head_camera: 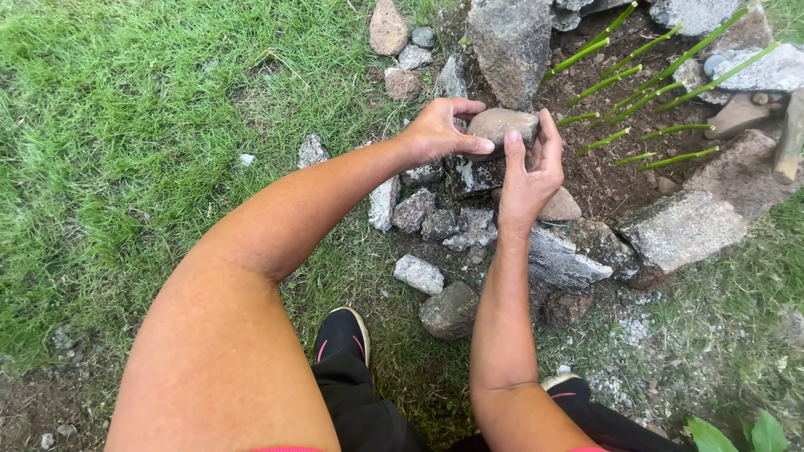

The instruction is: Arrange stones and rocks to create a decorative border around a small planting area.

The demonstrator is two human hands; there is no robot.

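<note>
Both hands are closed around one rounded brown stone [501,125], the left hand [435,132] clamping it from the side with thumb underneath, the right hand [529,174] cupping it from below, so its weight is shared. The stone hovers just above the ring of grey rocks [469,219] edging a soil bed [603,172] of cut green stems [645,92], over a gap in that border.
</note>
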